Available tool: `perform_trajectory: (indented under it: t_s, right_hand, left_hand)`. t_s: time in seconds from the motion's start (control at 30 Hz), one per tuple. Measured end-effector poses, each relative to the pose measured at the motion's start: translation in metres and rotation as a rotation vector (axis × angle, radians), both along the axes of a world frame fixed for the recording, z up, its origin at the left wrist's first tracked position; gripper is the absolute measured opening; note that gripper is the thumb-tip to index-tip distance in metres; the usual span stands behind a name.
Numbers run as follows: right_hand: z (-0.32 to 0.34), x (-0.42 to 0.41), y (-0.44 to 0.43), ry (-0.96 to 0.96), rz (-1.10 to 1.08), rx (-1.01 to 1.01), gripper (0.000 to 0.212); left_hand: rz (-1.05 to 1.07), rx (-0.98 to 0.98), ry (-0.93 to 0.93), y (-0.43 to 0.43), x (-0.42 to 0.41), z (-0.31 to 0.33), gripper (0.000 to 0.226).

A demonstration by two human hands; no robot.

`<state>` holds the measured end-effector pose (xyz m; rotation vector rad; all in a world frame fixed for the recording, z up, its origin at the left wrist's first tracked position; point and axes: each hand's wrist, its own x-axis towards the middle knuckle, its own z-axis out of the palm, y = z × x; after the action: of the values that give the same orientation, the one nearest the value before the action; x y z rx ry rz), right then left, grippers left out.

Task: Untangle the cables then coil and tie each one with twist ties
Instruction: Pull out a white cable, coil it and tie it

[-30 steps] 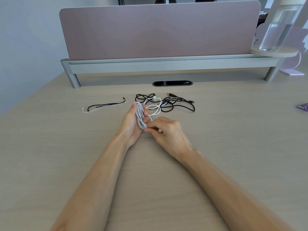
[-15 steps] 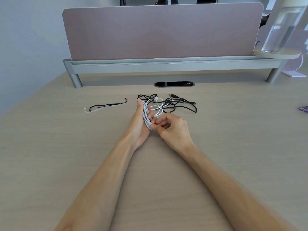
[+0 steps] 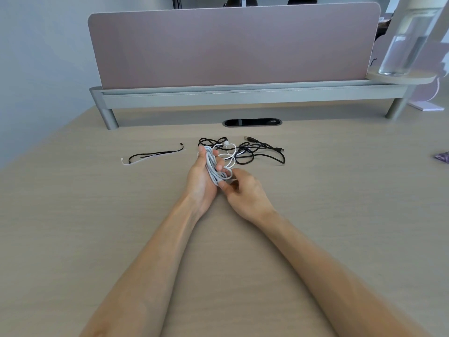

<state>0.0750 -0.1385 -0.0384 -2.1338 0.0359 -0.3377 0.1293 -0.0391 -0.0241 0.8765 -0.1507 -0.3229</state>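
A white cable (image 3: 211,164) is wound in several loops around my left hand (image 3: 201,183), which grips the coil at the desk's middle. My right hand (image 3: 245,193) pinches the low end of that coil just beside the left palm. A loose white loop runs from the coil back into a tangled black cable (image 3: 257,152) lying on the desk behind my hands. Its USB plug (image 3: 250,138) points back left. To the left lie thin black and white twist ties (image 3: 153,156), flat and apart from my hands.
A pink divider panel (image 3: 233,45) on a grey rail (image 3: 243,96) closes the desk's far side, with a cable slot (image 3: 252,122) in front of it. A glass of water (image 3: 405,42) stands on a small round shelf at the right. A purple item (image 3: 442,157) lies at the right edge.
My right hand has slid back down from the coil's middle to its low end, still pinching the white cable. The left hand keeps its grip on the coil.
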Motion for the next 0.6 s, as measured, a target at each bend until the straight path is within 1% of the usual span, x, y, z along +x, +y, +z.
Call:
perform_trajectory:
  t_s: [0.17, 0.27, 0.33, 0.4, 0.5, 0.53, 0.6]
  right_hand:
    - [0.0, -0.002, 0.005, 0.057, 0.066, -0.096, 0.024]
    - [0.002, -0.003, 0.006, 0.056, 0.088, -0.106, 0.019]
    - [0.003, -0.004, 0.006, 0.06, 0.082, -0.087, 0.018]
    - [0.007, -0.007, 0.007, 0.052, 0.056, -0.024, 0.019]
    - [0.011, -0.011, 0.01, 0.023, 0.012, 0.035, 0.028]
    - [0.012, -0.012, 0.011, 0.016, -0.021, 0.042, 0.03]
    - [0.014, -0.011, 0.013, -0.027, -0.093, 0.132, 0.031]
  left_hand:
    - [0.019, 0.033, 0.019, -0.002, 0.001, -0.002, 0.047]
    - [0.014, 0.06, 0.027, 0.0, -0.001, 0.001, 0.049]
    - [0.045, 0.098, 0.017, -0.001, -0.001, 0.001, 0.041]
    - [0.094, 0.13, -0.005, -0.003, 0.0, -0.001, 0.031]
    - [0.172, 0.145, -0.069, -0.008, -0.002, -0.004, 0.017]
    - [0.182, 0.167, -0.09, -0.009, -0.003, -0.005, 0.014]
    - [0.182, 0.231, -0.135, -0.012, -0.004, -0.008, 0.013]
